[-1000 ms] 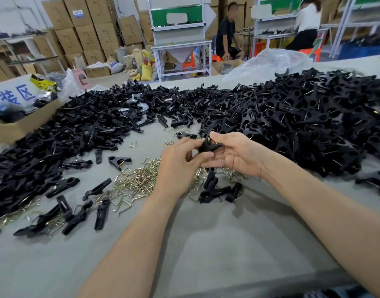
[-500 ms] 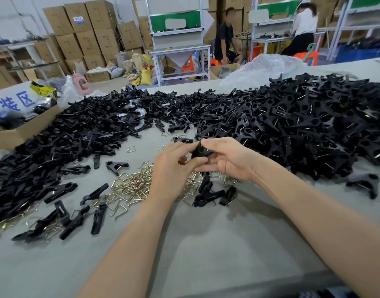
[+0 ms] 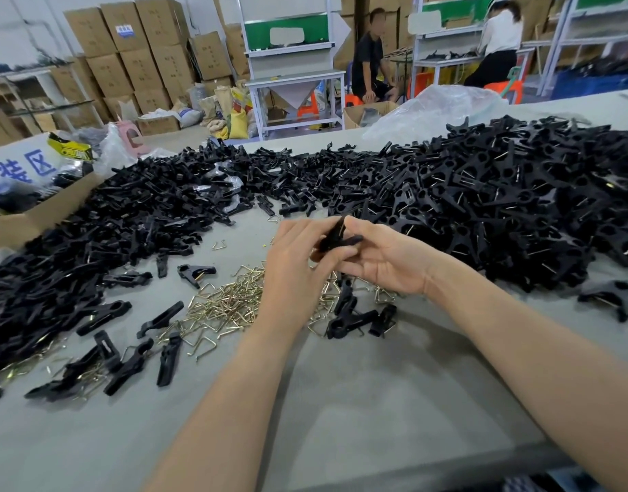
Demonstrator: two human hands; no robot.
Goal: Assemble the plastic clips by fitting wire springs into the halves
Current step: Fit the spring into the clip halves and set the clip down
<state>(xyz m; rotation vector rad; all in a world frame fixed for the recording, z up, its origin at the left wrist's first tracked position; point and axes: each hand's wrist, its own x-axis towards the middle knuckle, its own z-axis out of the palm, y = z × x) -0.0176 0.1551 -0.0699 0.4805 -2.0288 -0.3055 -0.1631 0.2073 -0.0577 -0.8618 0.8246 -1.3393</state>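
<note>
A black plastic clip [image 3: 337, 236] is held above the table between both hands. My left hand [image 3: 295, 268] pinches its near side with thumb and fingers. My right hand [image 3: 383, 257] cradles it from the right, thumb on top. Beneath the hands lies a heap of brass-coloured wire springs [image 3: 231, 303]. A few black clip pieces [image 3: 355, 317] lie just below my right hand. Loose clip halves [image 3: 103, 243] pile up on the left, and a big heap of assembled clips [image 3: 511, 204] fills the right.
The grey table [image 3: 358, 403] runs toward me. A cardboard box [image 3: 28, 218] sits at the far left edge, a clear plastic bag [image 3: 429, 111] behind the right heap. Scattered halves [image 3: 131, 349] lie at the near left. Two people sit at benches in the background.
Both hands have kept the clip between them and shifted slightly; the clip has turned in the fingers and now points more sideways to the right.
</note>
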